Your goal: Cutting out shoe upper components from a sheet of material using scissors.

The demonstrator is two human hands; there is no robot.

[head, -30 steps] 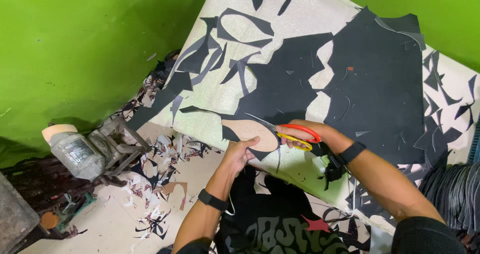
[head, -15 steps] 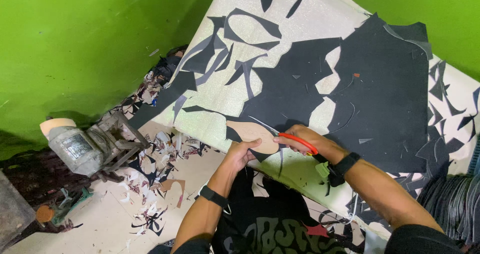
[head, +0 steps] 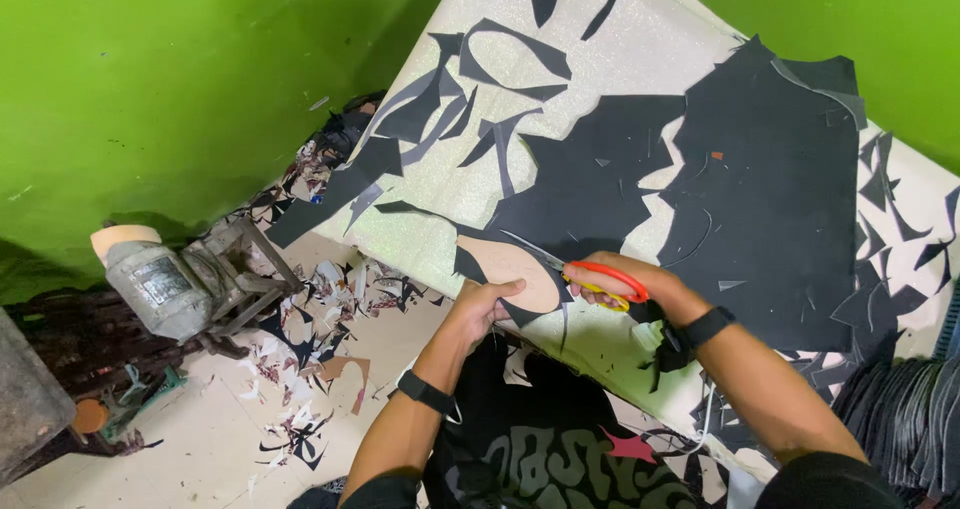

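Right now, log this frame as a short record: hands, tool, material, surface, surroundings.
left hand: pressing down a tan oval template at the board's near edge
right hand: grip shut on red-handled scissors, blades pointing left along the template
material: black sheet, irregularly cut
surface: pale board, tilted, strewn with black offcuts
wrists: a black band on each
floor: scraps littered beside the board
left side: grey motor machine by the green wall
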